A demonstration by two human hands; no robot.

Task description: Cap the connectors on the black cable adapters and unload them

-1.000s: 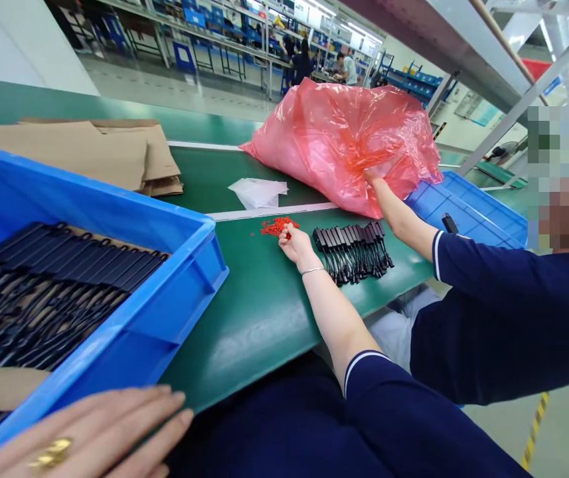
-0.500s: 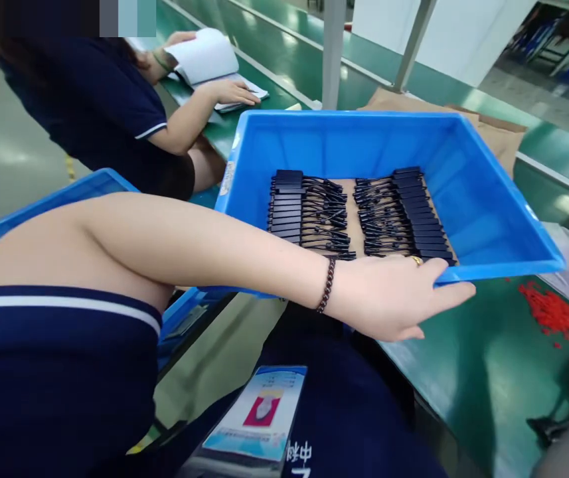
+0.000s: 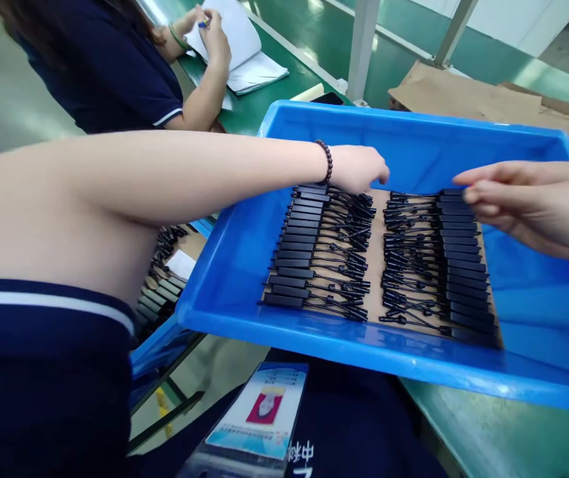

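A blue plastic bin (image 3: 344,342) stands before me. In it, two rows of small black rectangular modules with short cables lie on a brown cardboard sheet (image 3: 375,265): a left row (image 3: 297,245) and a right row (image 3: 463,265), cable ends facing inward. My left hand (image 3: 356,167), fingers curled down, is over the far end of the left row; its fingertips are mostly hidden. Above the far end of the right row is my right hand (image 3: 533,202), slightly blurred, with its forefinger stretched out and a small gap to the thumb. I see nothing held in it.
Another blue bin (image 3: 157,345) with black and grey parts stands low at the left. A co-worker's hand (image 3: 214,43) is over an open notebook (image 3: 257,70) on the green table (image 3: 503,431). Brown paper (image 3: 463,93) lies behind the bin, near a metal post (image 3: 364,50).
My left hand has left the bin's near rim and reached inside to the far end. My right hand has come in over the bin. The bin appears lower and nearer. The co-worker's hand has lifted off the notebook.
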